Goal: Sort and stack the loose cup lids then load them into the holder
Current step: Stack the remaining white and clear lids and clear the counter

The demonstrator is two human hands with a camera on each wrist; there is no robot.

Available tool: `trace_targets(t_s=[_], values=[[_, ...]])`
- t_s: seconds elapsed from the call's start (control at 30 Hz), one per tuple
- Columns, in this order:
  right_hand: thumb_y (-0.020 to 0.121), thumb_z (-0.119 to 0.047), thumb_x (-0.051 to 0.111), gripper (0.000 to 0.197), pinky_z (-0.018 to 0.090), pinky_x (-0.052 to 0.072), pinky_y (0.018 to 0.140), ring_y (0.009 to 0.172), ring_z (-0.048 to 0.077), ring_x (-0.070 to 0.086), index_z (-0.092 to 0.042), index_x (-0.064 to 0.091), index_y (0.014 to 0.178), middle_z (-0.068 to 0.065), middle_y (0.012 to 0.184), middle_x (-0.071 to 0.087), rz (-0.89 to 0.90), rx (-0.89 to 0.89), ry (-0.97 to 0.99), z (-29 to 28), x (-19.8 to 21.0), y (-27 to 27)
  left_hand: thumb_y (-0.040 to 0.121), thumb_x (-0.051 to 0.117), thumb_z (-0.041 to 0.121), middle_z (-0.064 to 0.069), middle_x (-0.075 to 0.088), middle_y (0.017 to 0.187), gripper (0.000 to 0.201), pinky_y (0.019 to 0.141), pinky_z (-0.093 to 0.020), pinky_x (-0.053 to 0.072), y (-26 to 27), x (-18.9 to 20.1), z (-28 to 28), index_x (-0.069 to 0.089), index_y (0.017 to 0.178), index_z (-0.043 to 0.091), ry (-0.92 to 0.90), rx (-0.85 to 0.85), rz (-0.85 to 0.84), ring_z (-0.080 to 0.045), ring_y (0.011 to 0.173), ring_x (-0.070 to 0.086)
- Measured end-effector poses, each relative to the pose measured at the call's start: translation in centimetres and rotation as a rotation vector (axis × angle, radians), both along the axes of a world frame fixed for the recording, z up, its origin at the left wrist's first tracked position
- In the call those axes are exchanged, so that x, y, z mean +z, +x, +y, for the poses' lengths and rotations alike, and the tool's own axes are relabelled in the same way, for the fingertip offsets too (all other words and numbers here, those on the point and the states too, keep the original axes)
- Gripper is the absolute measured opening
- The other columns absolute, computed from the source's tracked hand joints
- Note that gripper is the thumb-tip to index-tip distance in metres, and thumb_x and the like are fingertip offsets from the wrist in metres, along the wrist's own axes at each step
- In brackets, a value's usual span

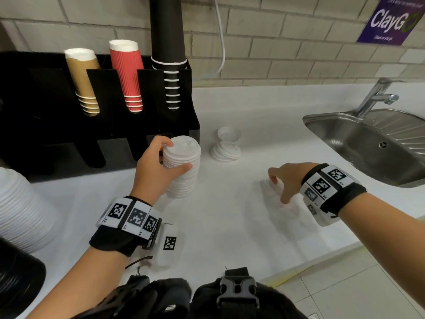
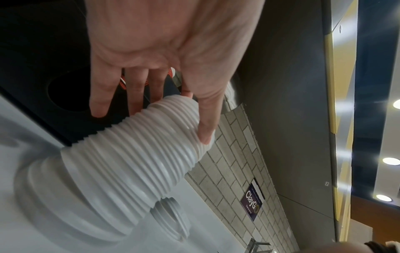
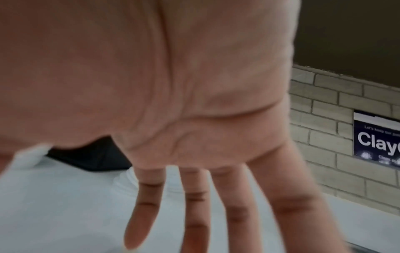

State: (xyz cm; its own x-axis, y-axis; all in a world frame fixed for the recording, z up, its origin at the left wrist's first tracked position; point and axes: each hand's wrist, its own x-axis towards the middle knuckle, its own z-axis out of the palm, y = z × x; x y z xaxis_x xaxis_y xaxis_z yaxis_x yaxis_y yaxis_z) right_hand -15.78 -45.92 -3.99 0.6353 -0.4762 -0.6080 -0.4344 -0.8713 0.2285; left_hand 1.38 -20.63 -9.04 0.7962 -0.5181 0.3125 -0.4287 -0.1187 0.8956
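Left hand (image 1: 156,166) grips tall white plastic lid stack (image 1: 182,166) — stacking step; right hand (image 1: 285,180), fingers spread, empty; next: load into black holder (image 1: 46,125).

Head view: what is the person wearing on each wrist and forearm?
Both forearms are bare, no sleeves. Each wrist carries a black fabric wrap topped by a band of white blocks printed with black square codes: left wrist band, right wrist band. No gloves on either hand.
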Motion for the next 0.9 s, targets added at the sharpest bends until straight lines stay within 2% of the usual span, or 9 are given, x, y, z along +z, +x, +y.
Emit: trace_targets(t_s=[0.07, 0.17, 0.33, 0.5, 0.6, 0.67, 0.77, 0.83, 0.9], values=[[0.067, -0.039, 0.082, 0.066, 0.026, 0.039, 0.056, 0.069, 0.011, 0.049, -0.024, 0.039, 0.115, -0.005, 0.089, 0.047, 0.009, 0.001, 0.045, 0.5, 0.3, 0.6, 0.071, 0.085, 0.015, 0.012, 0.056, 0.108, 0.05, 0.085, -0.031, 0.051, 0.0, 0.0, 0.0, 0.05, 0.105, 0.022, -0.006, 0.001, 0.004, -0.019, 0.103, 0.056], [0.058, -0.043, 0.087, 0.076, 0.024, 0.038, 0.053, 0.068, 0.011, 0.051, -0.024, 0.039, 0.114, -0.007, 0.088, 0.051, 0.095, 0.024, 0.072, 1.4, 0.0, 0.8, 0.071, 0.085, 0.016, 0.013, 0.056, 0.108, 0.05, 0.083, -0.026, 0.05, 0.0, 0.0, -0.1, 0.05, 0.105, 0.023, -0.004, 0.003, 0.001, -0.017, 0.103, 0.056], [0.063, -0.037, 0.084, 0.07, 0.025, 0.038, 0.054, 0.064, 0.013, 0.049, -0.023, 0.037, 0.113, -0.005, 0.085, 0.05, 0.13, 0.044, 0.092, 2.0, -0.6, 0.5, 0.07, 0.086, 0.017, 0.02, 0.054, 0.106, 0.05, 0.078, -0.018, 0.046, 0.2, -0.3, -0.1, 0.049, 0.104, 0.025, -0.015, 0.008, 0.006, -0.012, 0.1, 0.056], [0.057, -0.042, 0.088, 0.082, 0.028, 0.042, 0.057, 0.072, 0.016, 0.052, -0.027, 0.036, 0.119, -0.001, 0.109, 0.047, 0.12, 0.11, 0.086, 3.7, -0.5, 0.9, 0.071, 0.085, 0.018, 0.018, 0.055, 0.108, 0.05, 0.082, -0.023, 0.048, 0.2, -0.2, -0.3, 0.049, 0.103, 0.027, -0.016, -0.003, 0.015, -0.013, 0.102, 0.056], [0.063, -0.033, 0.087, 0.087, 0.035, 0.049, 0.069, 0.091, 0.026, 0.055, -0.021, 0.032, 0.13, 0.008, 0.124, 0.04, 0.21, 0.169, -0.009, 5.1, -1.2, 1.3, 0.071, 0.085, 0.017, 0.015, 0.056, 0.11, 0.049, 0.082, -0.024, 0.049, 0.3, -0.2, -0.3, 0.049, 0.103, 0.026, -0.017, -0.006, 0.022, -0.014, 0.103, 0.056], [0.066, -0.028, 0.084, 0.083, 0.037, 0.049, 0.074, 0.09, 0.027, 0.054, -0.017, 0.033, 0.131, 0.011, 0.124, 0.042, 0.211, 0.179, -0.021, 5.4, -1.5, 1.3, 0.071, 0.085, 0.017, 0.013, 0.056, 0.11, 0.05, 0.083, -0.027, 0.05, 0.3, -0.1, -0.3, 0.049, 0.104, 0.026, -0.014, -0.005, 0.031, -0.015, 0.103, 0.056], [0.069, -0.03, 0.081, 0.071, 0.032, 0.046, 0.067, 0.081, 0.023, 0.049, -0.016, 0.038, 0.124, 0.007, 0.113, 0.042, 0.152, 0.177, 0.016, 5.1, -1.6, 1.5, 0.07, 0.085, 0.018, 0.009, 0.057, 0.112, 0.05, 0.086, -0.034, 0.052, 0.3, 0.1, -0.3, 0.05, 0.105, 0.025, 0.0, 0.0, 0.032, -0.018, 0.104, 0.057], [0.071, -0.035, 0.078, 0.059, 0.028, 0.04, 0.06, 0.076, 0.02, 0.048, -0.019, 0.039, 0.113, 0.004, 0.109, 0.043, 0.031, 0.186, 0.063, 4.9, -1.4, 2.0, 0.07, 0.086, 0.018, 0.009, 0.057, 0.112, 0.05, 0.087, -0.036, 0.052, 0.2, 0.1, -0.3, 0.05, 0.105, 0.024, 0.005, 0.004, 0.031, -0.018, 0.104, 0.057], [0.073, -0.038, 0.076, 0.053, 0.029, 0.04, 0.062, 0.078, 0.019, 0.05, -0.024, 0.038, 0.107, 0.001, 0.106, 0.045, -0.14, 0.17, 0.154, 4.7, -0.8, 2.9, 0.07, 0.086, 0.018, 0.008, 0.057, 0.113, 0.05, 0.088, -0.038, 0.052, 0.2, 0.1, -0.2, 0.05, 0.105, 0.024, 0.006, 0.009, 0.027, -0.019, 0.105, 0.057]])
